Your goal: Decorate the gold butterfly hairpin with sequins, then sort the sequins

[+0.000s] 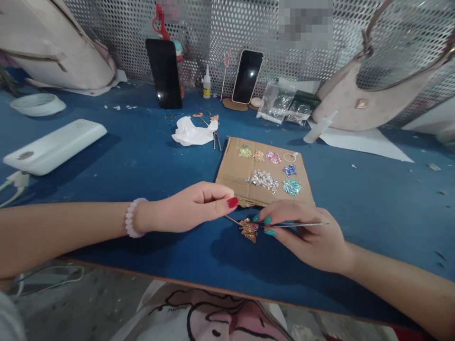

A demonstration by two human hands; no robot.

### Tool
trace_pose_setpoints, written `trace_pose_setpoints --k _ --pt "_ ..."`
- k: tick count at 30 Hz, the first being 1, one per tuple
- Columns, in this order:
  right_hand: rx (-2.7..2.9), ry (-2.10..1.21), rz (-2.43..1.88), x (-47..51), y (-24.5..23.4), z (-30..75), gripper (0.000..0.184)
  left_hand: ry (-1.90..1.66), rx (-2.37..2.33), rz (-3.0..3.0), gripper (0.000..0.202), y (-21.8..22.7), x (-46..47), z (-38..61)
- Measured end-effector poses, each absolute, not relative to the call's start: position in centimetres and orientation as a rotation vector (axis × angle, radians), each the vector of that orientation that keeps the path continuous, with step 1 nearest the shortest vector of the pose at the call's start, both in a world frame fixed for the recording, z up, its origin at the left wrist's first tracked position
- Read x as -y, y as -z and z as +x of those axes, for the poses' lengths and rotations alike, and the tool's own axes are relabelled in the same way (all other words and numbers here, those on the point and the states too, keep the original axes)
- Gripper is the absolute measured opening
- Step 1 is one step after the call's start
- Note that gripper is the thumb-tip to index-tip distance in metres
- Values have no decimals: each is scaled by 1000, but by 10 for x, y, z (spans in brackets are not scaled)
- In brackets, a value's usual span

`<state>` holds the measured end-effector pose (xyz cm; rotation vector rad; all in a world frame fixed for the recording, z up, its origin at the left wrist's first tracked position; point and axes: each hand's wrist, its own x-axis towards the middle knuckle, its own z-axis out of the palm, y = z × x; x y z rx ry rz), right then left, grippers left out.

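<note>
Blue table [142, 156], brown cardboard [234, 176], and a seemingly gold butterfly ornament [248, 230].

Small coppery-gold filigree butterfly ornament [248, 229] on a thin metal pin, low at the blue tabletop [142, 161] near its front edge, stem slanting up-left into left hand [192, 207]. Slender silver tweezers [302, 224], level, pinched in right hand [313, 241], tips meeting the ornament.

Bright, even overhead light; soft shadows under hands on bench [142, 156]; wide-angle edge warp; phone [248, 76] glare spot.
</note>
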<state>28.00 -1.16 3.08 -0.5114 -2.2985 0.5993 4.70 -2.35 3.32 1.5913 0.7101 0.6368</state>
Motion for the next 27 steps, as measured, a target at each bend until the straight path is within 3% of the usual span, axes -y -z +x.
trace_pose_setpoints --k 10,21,27 --pt "2288 -609 -497 12 -29 280 19 -673 -699 1468 51 -27 22 49" --pt "2248 -654 -502 14 -29 281 22 -611 -795 1436 45 -30 22 51" --pt "2108 -712 -555 19 -33 283 26 -557 -750 1519 16 -32 23 50"
